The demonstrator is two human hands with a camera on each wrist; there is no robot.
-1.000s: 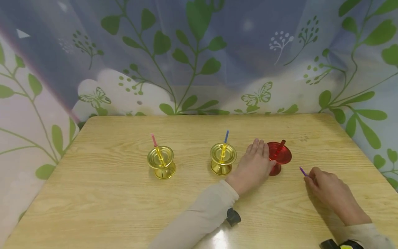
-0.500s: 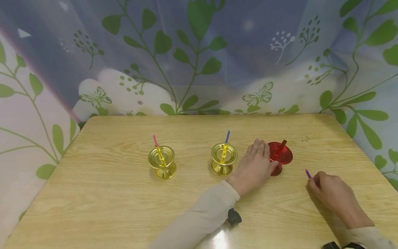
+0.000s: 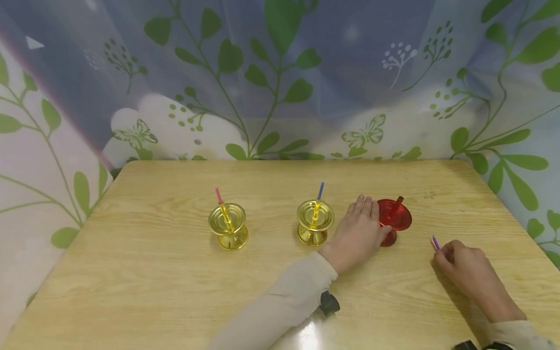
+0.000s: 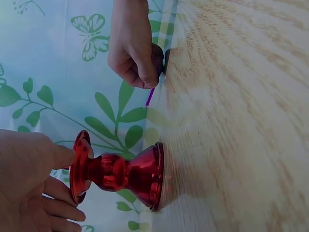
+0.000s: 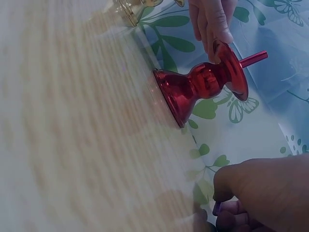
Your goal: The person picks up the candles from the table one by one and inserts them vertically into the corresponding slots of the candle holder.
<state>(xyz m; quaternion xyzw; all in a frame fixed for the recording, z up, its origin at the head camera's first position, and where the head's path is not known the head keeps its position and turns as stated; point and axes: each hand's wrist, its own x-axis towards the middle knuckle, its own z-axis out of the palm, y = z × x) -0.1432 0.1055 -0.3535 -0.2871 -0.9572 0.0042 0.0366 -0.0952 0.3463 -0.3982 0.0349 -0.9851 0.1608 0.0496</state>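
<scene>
A red metallic candle holder (image 3: 395, 214) stands upright on the table, its dish on a waisted stem with a thin red tube rising from the middle. My left hand (image 3: 356, 237) holds the left rim of its dish, thumb on the near side and fingers at the far side. Those fingers (image 4: 60, 208) show around the dish in the left wrist view. To the right, my right hand (image 3: 465, 267) pinches a thin purple candle (image 3: 436, 242) low over the table. One end of the candle sticks out past the fingertips; the rest is hidden in the hand.
Left of my left hand stands a gold candle holder (image 3: 312, 236) with a blue candle (image 3: 321, 191). Further left, another gold candle holder (image 3: 233, 239) bears a pink candle (image 3: 219, 195). Behind the wooden table (image 3: 153, 282) hangs a leaf-printed curtain (image 3: 280, 126).
My right hand has shifted slightly right with the purple candle, away from the red candle holder, and the candle now points more upward. My left hand stays at the dish.
</scene>
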